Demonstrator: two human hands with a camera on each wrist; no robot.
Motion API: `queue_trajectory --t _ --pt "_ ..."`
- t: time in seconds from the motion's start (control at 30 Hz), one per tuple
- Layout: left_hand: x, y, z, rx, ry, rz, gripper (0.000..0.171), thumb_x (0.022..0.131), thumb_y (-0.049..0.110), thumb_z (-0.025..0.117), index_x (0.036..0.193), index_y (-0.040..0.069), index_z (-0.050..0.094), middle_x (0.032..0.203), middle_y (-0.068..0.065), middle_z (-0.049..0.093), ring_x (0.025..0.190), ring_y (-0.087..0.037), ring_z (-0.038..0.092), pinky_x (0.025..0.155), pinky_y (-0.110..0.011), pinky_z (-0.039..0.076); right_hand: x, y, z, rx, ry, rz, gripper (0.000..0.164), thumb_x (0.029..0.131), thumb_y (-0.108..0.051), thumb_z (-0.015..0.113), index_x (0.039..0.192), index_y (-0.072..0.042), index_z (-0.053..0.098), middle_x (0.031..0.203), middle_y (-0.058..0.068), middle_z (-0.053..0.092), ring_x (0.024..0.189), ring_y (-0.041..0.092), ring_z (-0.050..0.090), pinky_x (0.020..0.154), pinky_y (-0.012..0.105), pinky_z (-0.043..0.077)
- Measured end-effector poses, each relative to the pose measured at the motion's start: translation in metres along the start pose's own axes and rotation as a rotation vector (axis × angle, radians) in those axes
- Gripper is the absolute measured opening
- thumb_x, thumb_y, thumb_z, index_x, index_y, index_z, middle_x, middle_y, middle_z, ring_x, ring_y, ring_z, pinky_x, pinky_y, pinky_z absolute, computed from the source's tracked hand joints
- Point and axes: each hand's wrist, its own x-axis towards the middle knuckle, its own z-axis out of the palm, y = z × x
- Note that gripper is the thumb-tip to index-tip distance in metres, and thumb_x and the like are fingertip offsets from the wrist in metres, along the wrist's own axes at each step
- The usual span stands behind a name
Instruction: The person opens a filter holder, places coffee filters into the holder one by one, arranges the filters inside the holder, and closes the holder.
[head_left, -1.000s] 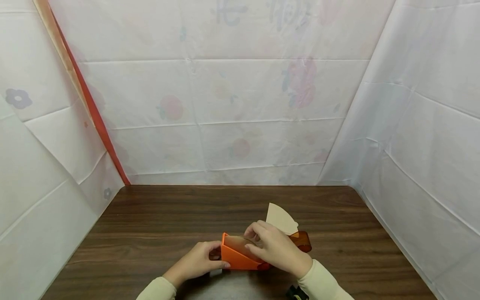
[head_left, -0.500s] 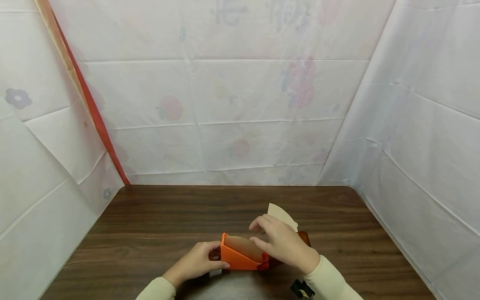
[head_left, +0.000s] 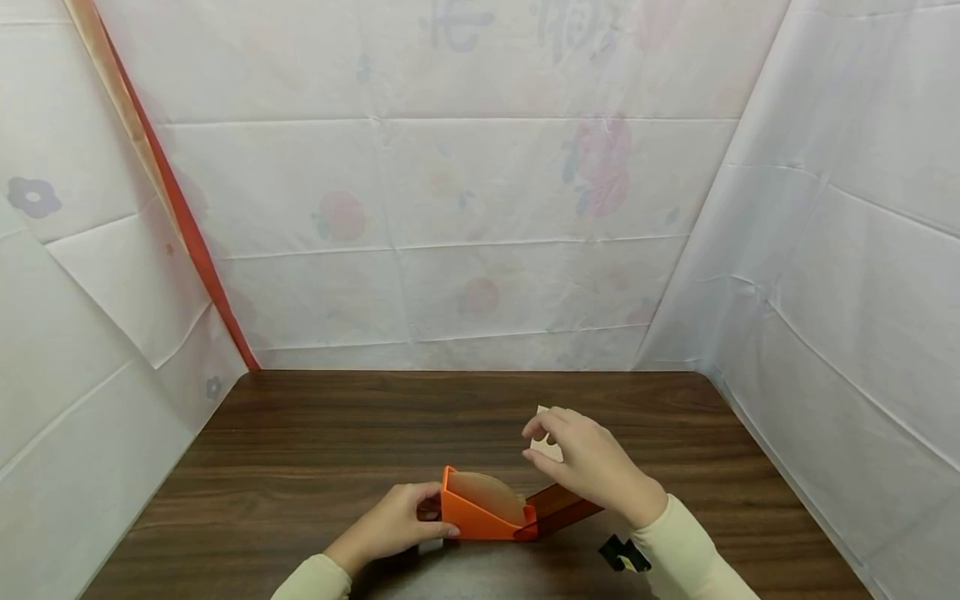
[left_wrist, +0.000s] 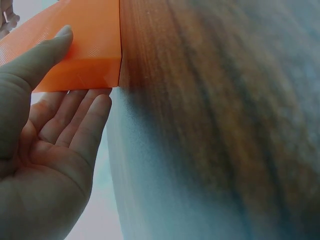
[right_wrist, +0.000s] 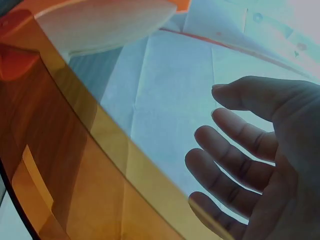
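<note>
at the lower centre of the head view, the left hand (head_left: pixel 396 521) grips the taller left end of an orange holder (head_left: pixel 480 522), thumb on its near face, while the right hand (head_left: pixel 592 458), farther right, has thumb and fingers apart around nothing. outward from these, tan paper (head_left: pixel 487 494) stands inside the holder, an amber lid (head_left: pixel 562 510) extends from its right end, and a pale piece (head_left: pixel 547 451) shows past the right fingers; for good control, the left grip should sit low and firm, with the right fingertips clear of the lid.
</note>
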Motion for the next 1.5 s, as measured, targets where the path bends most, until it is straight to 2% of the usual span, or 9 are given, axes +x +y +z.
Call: queue_trajectory --t 0.23,0.33,0.47,0.7,0.97,1.23,1.5 --pt "0.0 -0.003 -0.001 0.015 -0.006 0.014 0.029 0.09 0.026 0.078 0.116 0.016 0.068 0.107 0.007 0.071 0.101 -0.011 0.068 0.084 -0.022 0.054 0.001 0.012 -0.009 0.031 0.0 0.053 0.017 0.092 -0.021 0.075 0.105 -0.016 0.066 0.102 -0.006 0.066 0.087 0.014 0.063 0.073 0.027 0.053" --pt "0.0 -0.003 -0.001 0.016 -0.006 0.01 0.029 0.09 0.025 0.078 0.116 0.015 0.068 0.107 0.006 0.071 0.101 -0.011 0.068 0.084 -0.023 0.054 0.001 0.018 -0.012 0.029 0.018 0.048 0.017 0.092 -0.019 0.075 0.105 -0.016 0.066 0.103 -0.005 0.066 0.087 0.012 0.062 0.074 0.028 0.053" --pt "0.0 0.0 -0.001 0.008 -0.004 0.003 0.029 0.09 0.023 0.078 0.115 0.015 0.068 0.107 0.006 0.071 0.1 -0.011 0.068 0.083 -0.023 0.055 0.002 0.024 -0.015 0.042 0.007 0.089 0.016 0.092 -0.02 0.075 0.106 -0.018 0.067 0.104 -0.003 0.067 0.087 0.009 0.06 0.075 0.03 0.054" --pt "0.0 0.001 -0.002 0.015 -0.005 0.014 0.028 0.09 0.024 0.078 0.115 0.015 0.067 0.106 0.006 0.071 0.1 -0.011 0.068 0.083 -0.024 0.055 0.002 0.042 -0.019 0.135 -0.04 0.172 0.014 0.095 -0.023 0.072 0.107 -0.021 0.066 0.099 -0.011 0.063 0.085 0.005 0.058 0.075 0.031 0.054" --pt "0.0 -0.002 -0.001 0.021 -0.009 0.019 0.029 0.091 0.026 0.077 0.115 0.015 0.067 0.106 0.007 0.071 0.1 -0.011 0.068 0.083 -0.023 0.055 -0.003 0.063 -0.017 0.182 -0.064 0.24 0.013 0.095 -0.02 0.072 0.107 -0.018 0.067 0.097 -0.011 0.063 0.085 0.006 0.061 0.074 0.03 0.054" --pt "0.001 -0.002 -0.001 0.018 -0.008 0.014 0.029 0.09 0.027 0.077 0.116 0.016 0.067 0.106 0.007 0.071 0.101 -0.011 0.068 0.083 -0.022 0.054 -0.006 0.074 -0.014 0.192 -0.077 0.26 0.012 0.096 -0.02 0.071 0.106 -0.015 0.068 0.094 -0.008 0.064 0.083 0.009 0.061 0.073 0.029 0.053" --pt "-0.001 -0.002 0.0 0.02 -0.008 0.027 0.031 0.091 0.027 0.077 0.117 0.014 0.067 0.107 0.006 0.071 0.101 -0.011 0.068 0.084 -0.024 0.055 -0.009 0.086 -0.005 0.265 -0.105 0.323 0.014 0.096 -0.019 0.071 0.108 -0.011 0.068 0.091 -0.006 0.064 0.082 0.013 0.061 0.07 0.03 0.053"
